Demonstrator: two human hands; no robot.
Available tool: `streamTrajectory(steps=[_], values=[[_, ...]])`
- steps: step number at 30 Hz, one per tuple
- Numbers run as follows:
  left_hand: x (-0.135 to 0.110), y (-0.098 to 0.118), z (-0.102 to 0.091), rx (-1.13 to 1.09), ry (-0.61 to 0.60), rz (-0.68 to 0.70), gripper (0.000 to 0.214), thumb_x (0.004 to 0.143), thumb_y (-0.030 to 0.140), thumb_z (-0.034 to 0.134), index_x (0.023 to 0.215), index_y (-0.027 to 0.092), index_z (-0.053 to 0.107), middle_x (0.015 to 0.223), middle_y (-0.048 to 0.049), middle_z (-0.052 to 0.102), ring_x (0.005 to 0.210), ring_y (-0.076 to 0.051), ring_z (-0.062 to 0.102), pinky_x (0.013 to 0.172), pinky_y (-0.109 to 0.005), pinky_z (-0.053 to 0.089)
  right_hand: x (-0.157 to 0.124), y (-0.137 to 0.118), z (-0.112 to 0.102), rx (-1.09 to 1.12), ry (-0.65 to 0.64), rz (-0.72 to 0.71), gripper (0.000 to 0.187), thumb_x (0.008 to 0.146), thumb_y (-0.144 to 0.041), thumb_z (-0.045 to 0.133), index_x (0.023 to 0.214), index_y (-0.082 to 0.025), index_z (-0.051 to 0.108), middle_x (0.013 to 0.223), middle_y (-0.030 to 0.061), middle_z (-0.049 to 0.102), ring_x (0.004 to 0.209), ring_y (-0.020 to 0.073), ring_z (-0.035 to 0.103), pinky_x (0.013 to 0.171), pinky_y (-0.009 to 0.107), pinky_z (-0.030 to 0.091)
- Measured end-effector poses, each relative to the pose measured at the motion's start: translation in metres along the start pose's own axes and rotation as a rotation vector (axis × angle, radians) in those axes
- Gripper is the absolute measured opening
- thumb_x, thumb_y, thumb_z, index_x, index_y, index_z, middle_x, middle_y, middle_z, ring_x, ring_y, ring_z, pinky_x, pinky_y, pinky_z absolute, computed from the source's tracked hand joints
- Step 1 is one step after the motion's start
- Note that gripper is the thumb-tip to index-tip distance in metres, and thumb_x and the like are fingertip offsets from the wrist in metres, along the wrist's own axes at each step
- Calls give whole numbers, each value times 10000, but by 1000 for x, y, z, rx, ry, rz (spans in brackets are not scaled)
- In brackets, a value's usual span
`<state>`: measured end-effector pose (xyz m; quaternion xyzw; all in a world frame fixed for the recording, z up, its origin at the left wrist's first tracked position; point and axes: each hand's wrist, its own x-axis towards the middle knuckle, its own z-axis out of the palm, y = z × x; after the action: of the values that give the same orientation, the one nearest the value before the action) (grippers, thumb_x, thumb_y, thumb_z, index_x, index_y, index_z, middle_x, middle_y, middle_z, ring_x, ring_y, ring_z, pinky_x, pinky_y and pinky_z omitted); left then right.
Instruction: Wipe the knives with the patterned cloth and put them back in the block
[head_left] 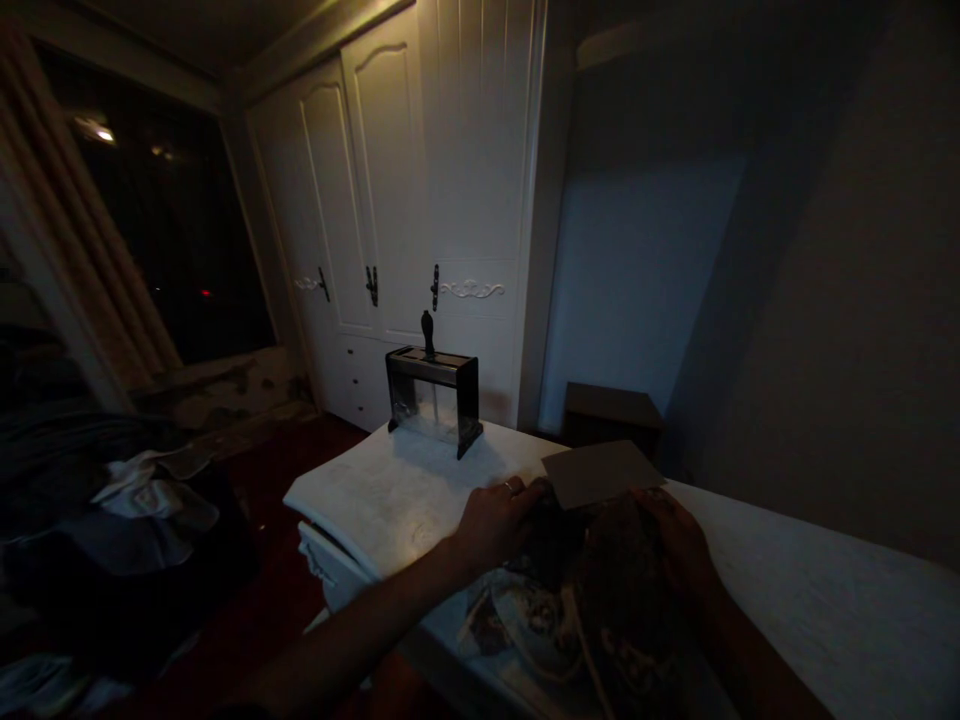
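My left hand (496,522), with a ring on one finger, is closed round the dark handle of a wide rectangular cleaver (600,470). The flat grey blade sticks out to the right, just above the tabletop. My right hand (679,545) curves over a dark brown rounded lump (622,565) and holds it in place just below the blade. The room is too dim to tell what the lump is. Under it lies a patterned cloth or plate (525,620) at the near edge of the white table (375,490).
A dark knife block (433,395) with a clear front and one black handle standing in it sits at the table's far corner. White wardrobe doors (390,200) rise behind it. A small dark cabinet (611,410) stands by the wall. Piled clothes (142,510) lie to the left, under a dark window.
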<state>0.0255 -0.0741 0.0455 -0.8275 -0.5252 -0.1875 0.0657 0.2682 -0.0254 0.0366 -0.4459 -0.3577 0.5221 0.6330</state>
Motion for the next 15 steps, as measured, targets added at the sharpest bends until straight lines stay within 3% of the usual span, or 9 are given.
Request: streamTrajectory(steps=[4, 9, 12, 15], values=[[-5, -2, -5, -135, 63, 15, 470, 855, 292, 616, 1314, 236, 534, 1107, -93, 639, 946, -222, 640, 793, -334, 530, 0, 1, 0, 1, 10, 9, 336, 408, -346, 836, 649, -205, 648, 634, -16, 649, 574, 149, 587, 533, 250, 482], [-9, -4, -18, -558, 303, 121, 324, 811, 317, 700, 1099, 173, 657, 1030, -93, 696, 960, -193, 656, 857, -300, 520, -1, -1, 2, 25, 38, 34, 303, 393, -337, 820, 600, -217, 634, 606, -17, 632, 574, 159, 590, 518, 258, 490], [-9, 2, -27, -778, 413, 18, 364, 746, 375, 762, 1036, 177, 665, 988, -85, 725, 919, -193, 676, 823, -298, 529, 1, 2, 2, 1, 24, 43, 279, 402, -341, 806, 603, -218, 657, 643, 12, 672, 603, 195, 629, 553, 300, 529], [-3, 10, -31, -1025, 480, -122, 591, 645, 408, 831, 1141, 169, 615, 981, -91, 734, 904, -207, 684, 823, -315, 535, 5, 10, 1, -57, -43, -38, 232, 495, -388, 777, 622, -220, 681, 651, 46, 700, 589, 236, 653, 553, 355, 546]])
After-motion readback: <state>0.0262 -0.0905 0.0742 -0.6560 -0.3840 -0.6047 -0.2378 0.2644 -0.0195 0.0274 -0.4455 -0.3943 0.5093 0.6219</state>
